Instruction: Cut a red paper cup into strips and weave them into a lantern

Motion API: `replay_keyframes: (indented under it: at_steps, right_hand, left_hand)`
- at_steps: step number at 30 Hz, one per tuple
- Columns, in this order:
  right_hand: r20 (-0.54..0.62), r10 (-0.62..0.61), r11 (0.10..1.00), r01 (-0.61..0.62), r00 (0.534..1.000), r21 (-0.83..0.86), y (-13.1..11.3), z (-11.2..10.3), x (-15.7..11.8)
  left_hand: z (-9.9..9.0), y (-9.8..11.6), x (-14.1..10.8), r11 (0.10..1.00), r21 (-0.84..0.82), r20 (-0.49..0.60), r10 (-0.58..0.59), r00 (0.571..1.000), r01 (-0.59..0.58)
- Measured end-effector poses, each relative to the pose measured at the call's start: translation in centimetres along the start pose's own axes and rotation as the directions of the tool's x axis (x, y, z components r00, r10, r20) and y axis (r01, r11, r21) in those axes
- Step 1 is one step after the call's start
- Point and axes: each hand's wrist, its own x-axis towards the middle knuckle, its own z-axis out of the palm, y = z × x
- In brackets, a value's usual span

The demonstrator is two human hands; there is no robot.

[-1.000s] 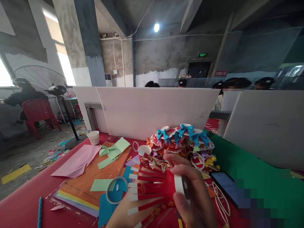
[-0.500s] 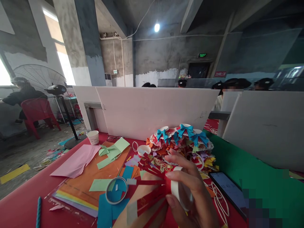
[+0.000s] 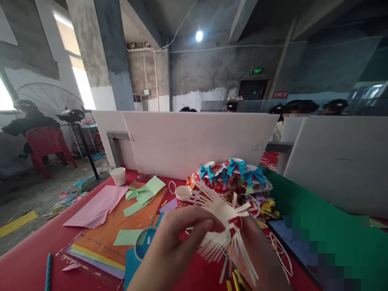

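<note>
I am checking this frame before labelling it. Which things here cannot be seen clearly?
Head view:
- Right hand: mostly behind the fringed paper cup.
- Phone: screen pixelated, lower part hidden.
- Tape roll: partly behind the left hand.
- Wall signs: too small to read.

The fringed cup [image 3: 224,218] has turned over: red strips before, white underside now. The left hand [image 3: 169,250] has risen from 6 o'clock over it. The right hand [image 3: 257,258] has slipped beneath.
</note>
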Motion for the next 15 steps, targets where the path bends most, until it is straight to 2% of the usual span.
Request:
replay_keyframes:
  at_steps: [1, 3, 4, 6, 8, 10, 11, 13, 14, 15]
  right_hand:
    - [0.001, 0.007, 1.000, -0.007, 1.000, -0.002, 0.3, 0.0, 0.1]
    - [-0.004, 0.001, 1.000, -0.001, 1.000, -0.004, 0.7, -0.2, 0.0]
    - [-0.002, -0.005, 1.000, 0.005, 1.000, -0.009, 0.7, -0.3, -0.1]
    - [0.005, -0.039, 0.999, 0.040, 0.999, -0.027, 0.3, -0.3, -0.5]
    - [0.011, -0.111, 0.992, 0.111, 0.994, -0.056, -0.2, -0.2, -1.1]
    - [0.008, -0.210, 0.974, 0.210, 0.978, -0.086, -0.6, 0.1, -2.0]
    - [0.012, -0.275, 0.954, 0.275, 0.961, -0.118, -0.7, 0.3, -2.4]
    - [0.045, -0.406, 0.888, 0.405, 0.913, -0.218, -0.6, 0.6, -3.3]
    - [0.074, -0.461, 0.843, 0.463, 0.884, -0.274, -0.6, 0.8, -3.7]
    - [0.110, -0.505, 0.794, 0.511, 0.856, -0.329, -0.5, 0.9, -4.0]
  left_hand:
    - [0.2, -0.1, -0.2, 0.984, 0.177, 0.013, 0.027, 1.000, -0.029]
    - [0.6, -0.4, -0.2, 0.892, 0.448, 0.056, 0.047, 0.997, -0.067]
    - [0.7, -0.6, -0.1, 0.855, 0.514, 0.086, 0.036, 0.996, -0.075]
    - [0.8, -0.8, 0.2, 0.842, 0.532, 0.125, 0.024, 0.992, -0.088]
    - [0.9, -1.0, 0.5, 0.885, 0.454, 0.103, 0.066, 0.992, -0.106]
    - [1.0, -1.4, 0.7, 0.937, 0.330, 0.002, 0.120, 0.993, -0.114]
    - [1.0, -1.7, 0.7, 0.969, 0.227, -0.061, 0.112, 0.992, -0.096]
    - [1.3, -2.7, 0.8, 0.999, -0.035, -0.167, 0.014, 0.986, -0.020]
    - [1.4, -3.3, 0.7, 0.969, -0.232, -0.174, -0.129, 0.976, 0.087]
    - [1.6, -3.9, 0.6, 0.948, -0.291, -0.169, -0.186, 0.968, 0.131]
